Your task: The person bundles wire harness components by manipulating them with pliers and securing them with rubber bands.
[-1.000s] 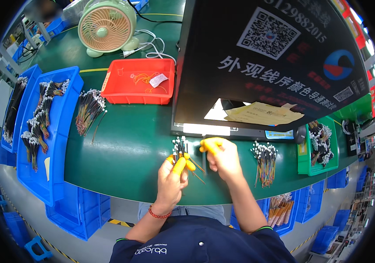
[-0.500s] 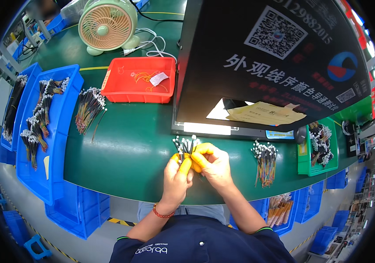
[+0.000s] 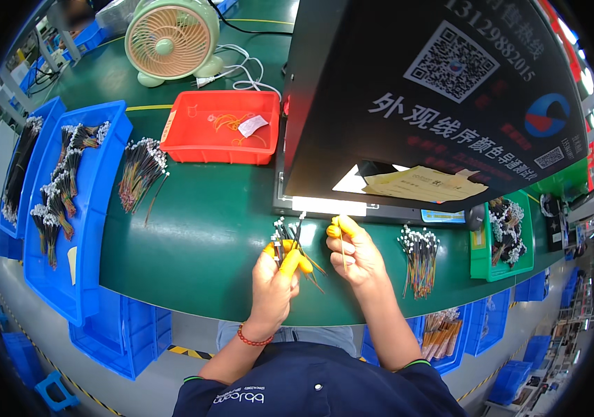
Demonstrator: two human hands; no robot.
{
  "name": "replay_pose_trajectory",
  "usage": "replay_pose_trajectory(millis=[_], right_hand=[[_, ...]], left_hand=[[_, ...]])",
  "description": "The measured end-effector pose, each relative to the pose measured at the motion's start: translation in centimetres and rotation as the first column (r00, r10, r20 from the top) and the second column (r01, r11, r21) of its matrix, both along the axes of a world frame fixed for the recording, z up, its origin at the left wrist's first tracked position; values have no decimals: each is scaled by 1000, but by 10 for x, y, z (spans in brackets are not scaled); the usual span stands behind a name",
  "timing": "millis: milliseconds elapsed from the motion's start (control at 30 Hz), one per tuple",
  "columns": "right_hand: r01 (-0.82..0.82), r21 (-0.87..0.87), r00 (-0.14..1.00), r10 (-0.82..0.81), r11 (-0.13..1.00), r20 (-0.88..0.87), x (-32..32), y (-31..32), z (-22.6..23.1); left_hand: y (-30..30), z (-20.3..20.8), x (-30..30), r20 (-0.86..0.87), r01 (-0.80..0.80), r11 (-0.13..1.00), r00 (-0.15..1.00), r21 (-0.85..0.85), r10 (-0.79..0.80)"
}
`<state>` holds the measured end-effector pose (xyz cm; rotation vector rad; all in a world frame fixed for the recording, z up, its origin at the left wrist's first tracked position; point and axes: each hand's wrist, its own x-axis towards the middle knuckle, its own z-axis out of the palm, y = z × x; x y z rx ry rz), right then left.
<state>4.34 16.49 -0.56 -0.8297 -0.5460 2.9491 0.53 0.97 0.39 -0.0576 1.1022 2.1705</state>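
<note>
My left hand, yellow cots on its fingertips, is closed around a small bunch of wire harnesses. Their white connectors stick up past the fingers, and thin wire tails fan out to the right. Apart from it, my right hand pinches one thin wire harness between yellow-covered fingertips; its tail hangs down and its upper end is hidden. Both hands are above the green table, before a black test machine with a lit strip at its base.
Right of my hands lies a harness pile, beside a green bin. On the left are another harness pile and a blue tray of bundles. A red bin and a fan stand farther back.
My hands were together at the bunch and are now apart. My right hand has moved right and up with one wire harness, while the left keeps the bunch.
</note>
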Motion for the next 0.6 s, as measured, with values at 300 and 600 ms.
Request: replay_pose_trajectory(millis=[300, 600], right_hand=[[46, -15, 998, -46, 999, 44, -4, 1, -2], [-60, 747, 991, 128, 662, -34, 2, -33, 13]], left_hand=[[0, -2, 0, 22, -3, 1000, 1000, 26, 3], [4, 2, 6, 26, 10, 1000, 1000, 4, -10]])
